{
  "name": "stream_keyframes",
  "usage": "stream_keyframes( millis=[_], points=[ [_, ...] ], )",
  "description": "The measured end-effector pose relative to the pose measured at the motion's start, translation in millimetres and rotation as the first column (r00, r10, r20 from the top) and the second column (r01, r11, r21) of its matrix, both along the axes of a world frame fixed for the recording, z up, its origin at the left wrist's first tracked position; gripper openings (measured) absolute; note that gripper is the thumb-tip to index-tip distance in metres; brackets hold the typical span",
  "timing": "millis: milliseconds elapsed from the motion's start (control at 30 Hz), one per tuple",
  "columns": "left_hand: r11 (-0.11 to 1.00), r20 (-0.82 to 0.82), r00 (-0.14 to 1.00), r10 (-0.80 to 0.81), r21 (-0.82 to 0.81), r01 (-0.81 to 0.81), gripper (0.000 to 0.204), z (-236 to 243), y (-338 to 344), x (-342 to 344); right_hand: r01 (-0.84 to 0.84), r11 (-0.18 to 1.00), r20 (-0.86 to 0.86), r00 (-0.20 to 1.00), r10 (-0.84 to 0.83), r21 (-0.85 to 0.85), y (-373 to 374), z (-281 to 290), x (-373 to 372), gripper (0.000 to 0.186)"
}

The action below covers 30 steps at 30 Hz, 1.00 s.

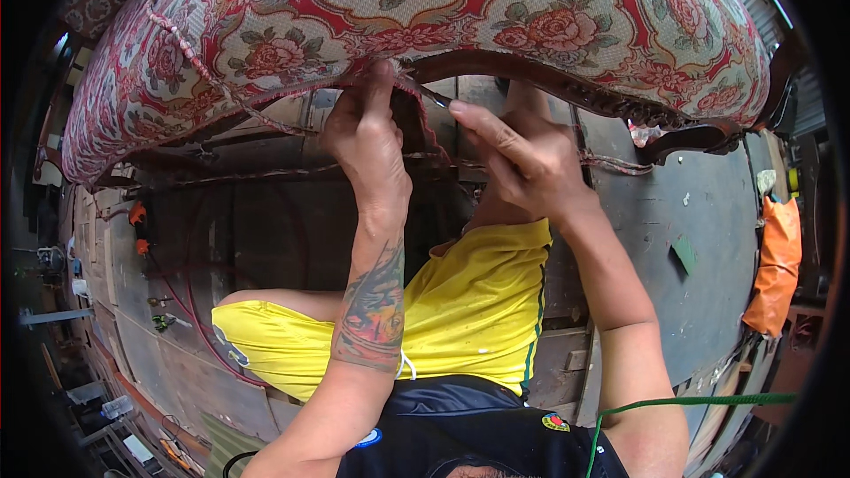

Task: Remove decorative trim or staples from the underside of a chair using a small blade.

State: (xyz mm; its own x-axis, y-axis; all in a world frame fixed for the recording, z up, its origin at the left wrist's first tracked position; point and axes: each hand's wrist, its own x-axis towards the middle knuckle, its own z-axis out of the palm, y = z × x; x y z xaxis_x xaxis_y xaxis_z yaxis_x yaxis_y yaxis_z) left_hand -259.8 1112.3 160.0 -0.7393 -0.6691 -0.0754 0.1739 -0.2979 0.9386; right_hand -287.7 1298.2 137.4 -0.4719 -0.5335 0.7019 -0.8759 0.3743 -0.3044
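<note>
Seat [549,0], covered in red-and-cream floral cloth, arches across the top of the view from 9 o'clock over to 2 o'clock. It lies at 12 o'clock from the hands, its long axis running crosswise to the forearms. A dark carved wood rail [611,106] edges its near side.

The left hand [365,133] is nearer: its thumb and fingers are pinched at the cloth's lower edge, touching it, just left of the rail's central arch. The right hand [531,155], at about 4 o'clock from the left fingertips, grips a slim tool [440,103] that points toward 10 o'clock, at the pinched edge. Whether its tip touches the cloth is too small to tell.

A twisted red-and-white cord [190,55] hangs across the seat at 10 o'clock. Yellow shorts [460,319] fill 6 o'clock; an orange sheet [775,265] hangs at 3 o'clock.
</note>
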Motion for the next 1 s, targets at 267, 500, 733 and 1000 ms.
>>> stream_keyframes(
  millis=[267,500,733,1000],
  points=[
    [0.992,-0.173,0.983,0.060,-0.101,-0.078,0.020,-22.3,1.5,-13.4,0.132,0.919,-0.238,0.970,-0.043,0.372,5.0,42.6,-28.6,0.075],
    [0.994,-0.039,0.999,0.033,-0.100,-0.037,0.021,-20.4,-2.7,-7.1,0.134,0.886,-0.261,0.965,-0.015,0.444,0.0,59.0,-36.7,0.075],
    [0.988,-0.134,0.990,0.046,-0.142,-0.065,0.020,-19.4,-2.6,-8.7,0.073,0.902,-0.264,0.963,0.047,0.425,-0.9,65.7,-41.9,0.078],
    [0.994,-0.132,0.991,0.010,-0.107,-0.025,0.017,-18.3,-4.4,-8.2,0.075,0.877,-0.227,0.973,0.040,0.475,-2.2,66.1,-46.3,0.080]
  ],
)
